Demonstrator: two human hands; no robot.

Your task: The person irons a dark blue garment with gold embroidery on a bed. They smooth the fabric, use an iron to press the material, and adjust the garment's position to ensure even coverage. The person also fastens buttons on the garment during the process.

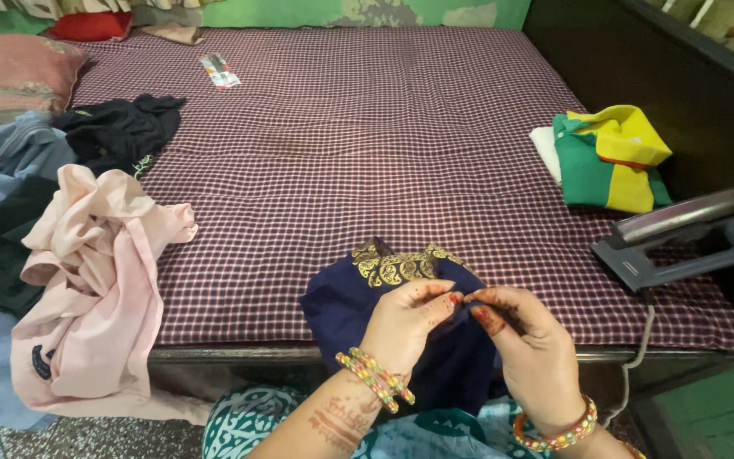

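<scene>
A dark navy garment [352, 306] with gold embroidery along its upper edge lies over the near edge of the bed and hangs down toward me. My left hand [407, 323] pinches a fold of this navy cloth between thumb and fingers. My right hand [530, 348] pinches the same fold just to the right, its fingertips almost touching those of the left. Both wrists wear beaded bangles. The lower part of the garment is hidden behind my hands.
The bed [341, 144] has a maroon checked sheet. A grey clothes iron [681, 242] stands at the right edge, its cord hanging down. Folded green and yellow clothes [609, 161] lie at the right. Pink [99, 280], black [121, 127] and blue garments pile at the left.
</scene>
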